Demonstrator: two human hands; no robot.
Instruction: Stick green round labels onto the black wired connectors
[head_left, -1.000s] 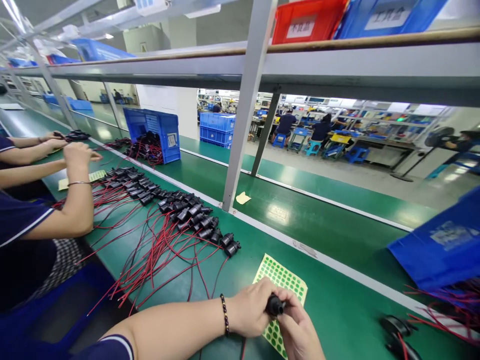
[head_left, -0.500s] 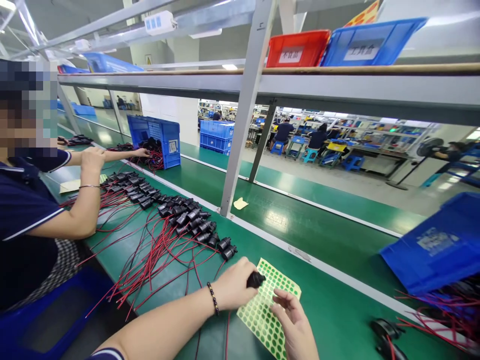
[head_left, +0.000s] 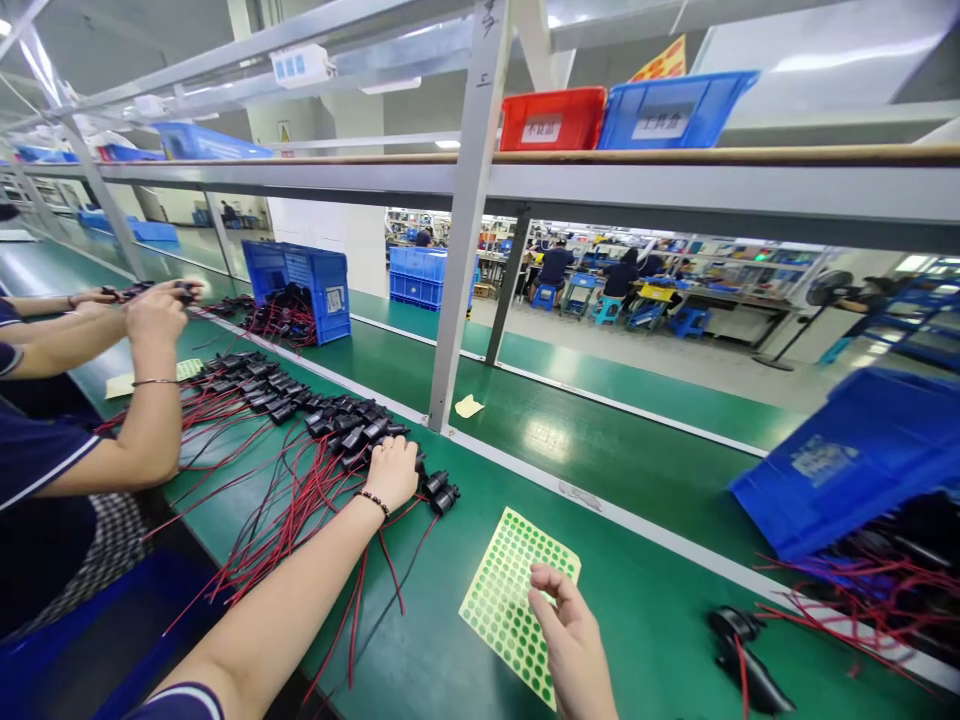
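My left hand (head_left: 394, 474), palm down, is closed over a black cylindrical wired part at the near right end of a row of the same parts (head_left: 349, 422); the fingers hide most of it. Red and black wires trail from the row toward the table's front edge. My right hand (head_left: 574, 640) hovers over the lower right of a pale yellow sheet of round green stickers (head_left: 499, 585). Its thumb and fingers are curved with a gap between them. Whether a sticker clings to a fingertip is too small to tell.
At right a tilted blue bin (head_left: 847, 460) spills wired parts, with a loose black part (head_left: 750, 660) before it. Another blue bin (head_left: 330, 295) stands at left. Co-workers' arms (head_left: 154, 400) work there. A shelf post (head_left: 465, 230) rises behind the table; a paper scrap (head_left: 469, 406) lies near it.
My left hand has moved left from above the sticker sheet to the row, carrying the black part. My right hand stays by the sheet. A co-worker's hand has left the left bin.
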